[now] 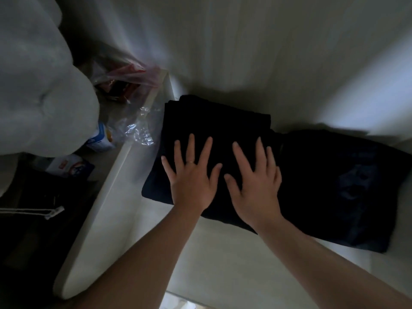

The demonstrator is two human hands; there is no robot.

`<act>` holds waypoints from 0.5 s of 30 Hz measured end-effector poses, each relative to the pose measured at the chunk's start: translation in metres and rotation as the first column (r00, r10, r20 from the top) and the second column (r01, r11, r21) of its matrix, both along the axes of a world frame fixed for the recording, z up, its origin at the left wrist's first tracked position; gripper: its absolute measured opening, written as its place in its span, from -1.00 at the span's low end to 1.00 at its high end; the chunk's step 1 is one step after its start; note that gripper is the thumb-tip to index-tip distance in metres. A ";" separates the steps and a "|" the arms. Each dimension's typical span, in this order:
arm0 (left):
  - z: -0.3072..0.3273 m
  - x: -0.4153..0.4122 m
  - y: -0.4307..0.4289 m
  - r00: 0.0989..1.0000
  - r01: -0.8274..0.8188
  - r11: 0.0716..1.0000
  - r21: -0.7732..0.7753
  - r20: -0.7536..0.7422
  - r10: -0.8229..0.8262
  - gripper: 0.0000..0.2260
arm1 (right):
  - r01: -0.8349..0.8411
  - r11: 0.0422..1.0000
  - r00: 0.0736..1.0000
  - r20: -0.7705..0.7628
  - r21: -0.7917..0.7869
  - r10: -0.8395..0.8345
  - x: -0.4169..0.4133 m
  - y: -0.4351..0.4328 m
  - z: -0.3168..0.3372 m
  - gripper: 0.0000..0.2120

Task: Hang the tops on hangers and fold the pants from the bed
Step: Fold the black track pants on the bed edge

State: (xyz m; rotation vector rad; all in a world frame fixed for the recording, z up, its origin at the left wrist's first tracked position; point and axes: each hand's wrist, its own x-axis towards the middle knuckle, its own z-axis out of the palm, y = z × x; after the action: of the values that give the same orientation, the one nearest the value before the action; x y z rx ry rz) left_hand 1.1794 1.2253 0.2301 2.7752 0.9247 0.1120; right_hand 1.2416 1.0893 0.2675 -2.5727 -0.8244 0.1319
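The folded dark pants (pixel 214 121) lie at the centre of the view on a white shelf (pixel 223 253), close to its rear wall. The left hand (pixel 191 177) rests flat on the pants with fingers straight and spread; its grip is released, and a ring (pixel 191 162) is visible on one finger. The right hand (pixel 256 181) lies flat just beside it at 3 o'clock, fingers likewise extended, grip released. A second dark garment (pixel 345 186) lies at 3 o'clock of the pants, touching them; low light hides its type. A white side panel (pixel 107 208) borders the shelf at 9 o'clock. Beyond it, clear plastic bags (pixel 138 128) lie at 10 o'clock, with a white cushion (pixel 40 97) farther out. A dark bag (pixel 33 230) with a white drawstring (pixel 29 211) is at 8 o'clock.
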 end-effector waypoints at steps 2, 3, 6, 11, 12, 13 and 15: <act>-0.011 0.007 0.009 1.000 0.012 1.000 0.012 -0.022 -0.012 -0.44 | -0.030 0.993 0.999 -0.034 -0.111 0.026 0.006 0.006 -0.014 -0.36; -0.015 0.013 0.015 1.000 0.024 1.000 0.017 -0.014 -0.024 -0.45 | -0.031 0.990 0.999 -0.044 -0.136 0.025 0.013 0.009 -0.020 -0.37; -0.021 0.038 0.034 0.998 0.053 0.999 -0.004 0.029 -0.053 -0.47 | -0.032 0.987 0.999 -0.034 -0.156 0.027 0.036 0.024 -0.034 -0.37; -0.030 0.072 0.059 0.997 0.066 0.996 -0.054 0.044 -0.064 -0.49 | -0.019 0.982 1.000 0.009 -0.186 0.021 0.067 0.047 -0.053 -0.35; -0.032 0.075 0.060 0.997 0.069 0.996 -0.052 0.043 -0.067 -0.49 | -0.013 0.981 1.000 0.006 -0.193 0.014 0.071 0.049 -0.058 -0.34; -0.034 0.078 0.061 0.997 0.071 0.996 -0.049 0.043 -0.069 -0.49 | -0.005 0.981 1.000 0.004 -0.191 0.006 0.074 0.050 -0.061 -0.34; -0.037 0.081 0.062 0.997 0.070 0.997 -0.042 0.040 -0.068 -0.49 | 0.008 0.982 1.000 -0.003 -0.187 -0.008 0.077 0.051 -0.066 -0.33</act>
State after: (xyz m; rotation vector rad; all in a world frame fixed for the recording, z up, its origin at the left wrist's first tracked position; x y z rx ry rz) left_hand 1.2607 1.2878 0.1932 2.7510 0.8114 0.1321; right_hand 1.3189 1.1400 0.2015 -2.7501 -0.8362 0.2213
